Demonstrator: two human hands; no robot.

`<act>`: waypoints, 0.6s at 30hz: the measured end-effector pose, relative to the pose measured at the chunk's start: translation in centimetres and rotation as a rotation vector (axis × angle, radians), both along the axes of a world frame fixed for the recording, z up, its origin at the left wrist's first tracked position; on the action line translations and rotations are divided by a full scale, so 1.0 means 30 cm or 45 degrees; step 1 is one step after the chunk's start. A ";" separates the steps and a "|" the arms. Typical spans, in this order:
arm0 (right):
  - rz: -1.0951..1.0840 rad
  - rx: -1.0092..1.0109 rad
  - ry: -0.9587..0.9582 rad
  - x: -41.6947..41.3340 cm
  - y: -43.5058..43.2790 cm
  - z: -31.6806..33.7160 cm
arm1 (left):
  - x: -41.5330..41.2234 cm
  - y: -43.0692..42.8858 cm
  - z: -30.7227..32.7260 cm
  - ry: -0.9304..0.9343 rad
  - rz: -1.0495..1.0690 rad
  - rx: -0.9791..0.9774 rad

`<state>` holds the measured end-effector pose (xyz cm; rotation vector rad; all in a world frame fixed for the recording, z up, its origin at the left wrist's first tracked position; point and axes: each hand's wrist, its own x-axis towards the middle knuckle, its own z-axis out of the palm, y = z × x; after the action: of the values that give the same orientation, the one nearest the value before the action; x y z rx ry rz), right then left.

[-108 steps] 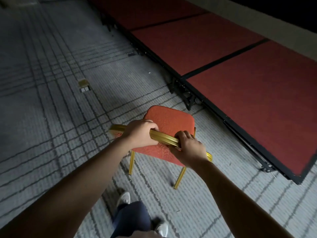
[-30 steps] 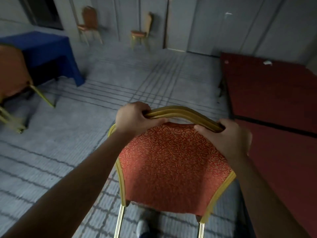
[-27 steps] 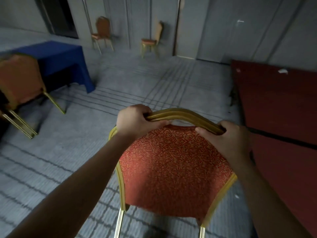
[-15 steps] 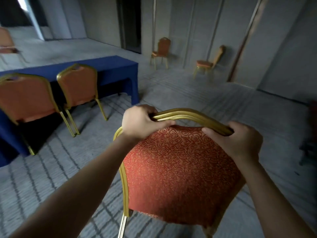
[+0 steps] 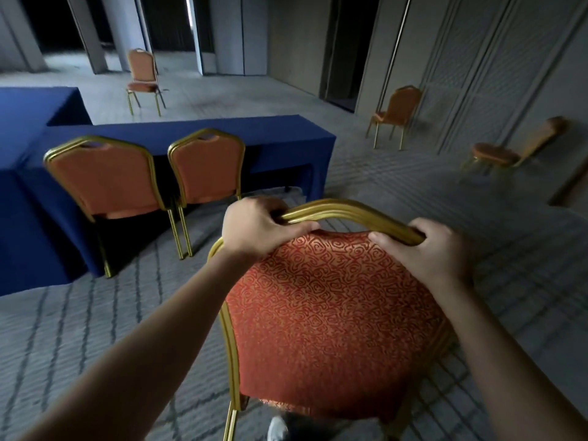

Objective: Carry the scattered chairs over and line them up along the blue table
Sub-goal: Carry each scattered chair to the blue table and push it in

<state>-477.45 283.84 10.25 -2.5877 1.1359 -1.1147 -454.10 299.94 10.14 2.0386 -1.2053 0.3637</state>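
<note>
Since the earlier frame, view has swung left, bringing the blue table and two chairs lined along it closer. Left hand and right hand both clamp the gold top rail of the carried chair, backrest below the grip. Its legs are cut off; no writing is legible.

The view has swung left since the earlier pictures: the red stage is gone from the right of the frame. The blue surface now reaches to upper centre, with two chairs fully in view before it. The wall chairs have slid to the upper right, and a far chair has appeared upper left.
</note>
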 end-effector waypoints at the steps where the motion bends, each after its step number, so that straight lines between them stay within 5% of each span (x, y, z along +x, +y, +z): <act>1: 0.010 0.013 -0.012 0.071 -0.095 -0.015 | 0.062 -0.082 -0.003 0.008 0.007 -0.004; 18: 0.254 -0.035 0.035 1.073 -1.290 -0.009 | 0.936 -1.146 0.039 -0.018 0.212 0.014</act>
<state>-445.26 245.15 10.00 -2.6733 0.8493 -1.0609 -426.02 265.56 11.31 2.1553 -1.0508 0.4531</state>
